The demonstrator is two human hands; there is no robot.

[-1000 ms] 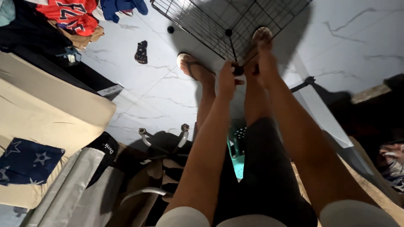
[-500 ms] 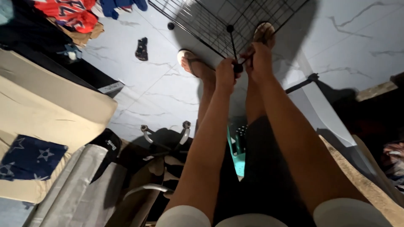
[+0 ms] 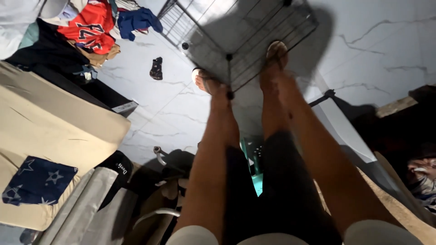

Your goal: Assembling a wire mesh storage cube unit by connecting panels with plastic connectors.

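Observation:
A black wire grid panel (image 3: 254,27) lies on the white marble floor ahead of me, with round black connectors (image 3: 229,57) at its corners. Both my arms reach down towards it. My left hand (image 3: 221,93) is closed at the near corner connector, beside my left sandalled foot (image 3: 201,79). My right hand (image 3: 274,79) sits at the panel's near edge, just below my right sandalled foot (image 3: 277,47). Motion blur hides the right hand's fingers.
A pile of clothes (image 3: 86,27) and a blue garment (image 3: 136,20) lie at the top left, a small dark item (image 3: 156,68) on the floor. A beige cushion (image 3: 54,131) with a navy star cloth (image 3: 38,179) fills the left. A white board (image 3: 345,131) leans at the right.
My hands were together on one connector; now they are apart, the left at the near corner and the right further right. The view has shifted closer to the panel.

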